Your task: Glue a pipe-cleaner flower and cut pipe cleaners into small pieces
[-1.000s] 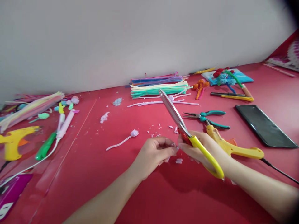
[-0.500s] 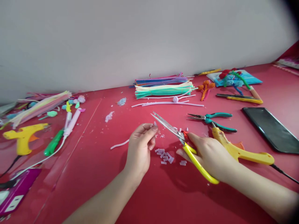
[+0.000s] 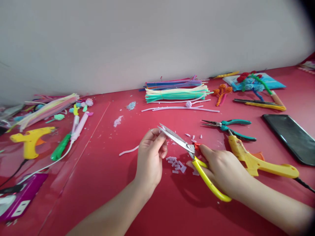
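Note:
My right hand (image 3: pixel 222 168) grips yellow-handled scissors (image 3: pixel 197 155) low over the red table (image 3: pixel 103 183), blades pointing left. My left hand (image 3: pixel 151 154) is curled with its fingertips pinched right at the blade tips, on what seems to be the puffed head of a white pipe cleaner (image 3: pixel 128 151) whose stem trails left on the table. A small pile of pale cut pieces (image 3: pixel 176 164) lies between my hands.
Bundled pipe cleaners (image 3: pixel 176 91) lie by the wall. Teal pliers (image 3: pixel 228 126), a yellow glue gun (image 3: pixel 261 160) and a black phone (image 3: pixel 289 137) sit at right. Another glue gun (image 3: pixel 31 141), a green tool (image 3: pixel 60 147) and more pipe cleaners (image 3: pixel 46 109) lie at left.
My right hand lowered the scissors from upright to nearly flat. My left hand moved left to the white pipe cleaner and pinched at the blade tips. Cut pieces now lie uncovered.

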`<action>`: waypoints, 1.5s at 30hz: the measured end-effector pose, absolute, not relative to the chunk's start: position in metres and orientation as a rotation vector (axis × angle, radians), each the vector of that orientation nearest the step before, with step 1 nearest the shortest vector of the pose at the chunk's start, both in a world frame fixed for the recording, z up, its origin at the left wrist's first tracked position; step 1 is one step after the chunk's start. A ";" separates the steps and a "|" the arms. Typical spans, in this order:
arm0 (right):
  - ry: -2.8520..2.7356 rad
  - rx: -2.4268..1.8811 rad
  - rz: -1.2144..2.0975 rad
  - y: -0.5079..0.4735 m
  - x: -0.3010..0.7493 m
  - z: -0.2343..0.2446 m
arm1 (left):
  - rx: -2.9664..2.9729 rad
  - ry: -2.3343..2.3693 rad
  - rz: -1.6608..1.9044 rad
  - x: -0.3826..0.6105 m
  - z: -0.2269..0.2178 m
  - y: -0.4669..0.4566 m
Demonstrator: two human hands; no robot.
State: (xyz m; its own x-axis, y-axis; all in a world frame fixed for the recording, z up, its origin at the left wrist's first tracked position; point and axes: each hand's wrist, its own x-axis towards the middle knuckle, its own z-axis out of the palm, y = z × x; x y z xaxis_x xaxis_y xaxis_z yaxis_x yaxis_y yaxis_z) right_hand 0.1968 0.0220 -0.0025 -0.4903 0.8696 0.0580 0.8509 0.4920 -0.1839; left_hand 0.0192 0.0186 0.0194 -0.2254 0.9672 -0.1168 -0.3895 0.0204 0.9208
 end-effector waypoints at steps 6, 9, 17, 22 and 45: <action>-2.586 -1.529 0.148 0.023 0.198 0.001 | 0.849 1.166 1.483 0.018 0.020 0.020; -2.580 -1.513 0.173 0.024 0.199 0.000 | 0.828 1.142 1.524 0.019 0.019 0.020; -2.549 -1.484 0.225 0.022 0.198 -0.003 | 0.772 1.088 1.549 0.019 0.019 0.019; -2.572 -1.493 0.248 0.022 0.197 -0.004 | 0.745 1.094 1.536 0.020 0.020 0.018; -2.572 -1.466 0.213 0.020 0.198 -0.007 | 0.684 1.075 1.541 0.021 0.022 0.018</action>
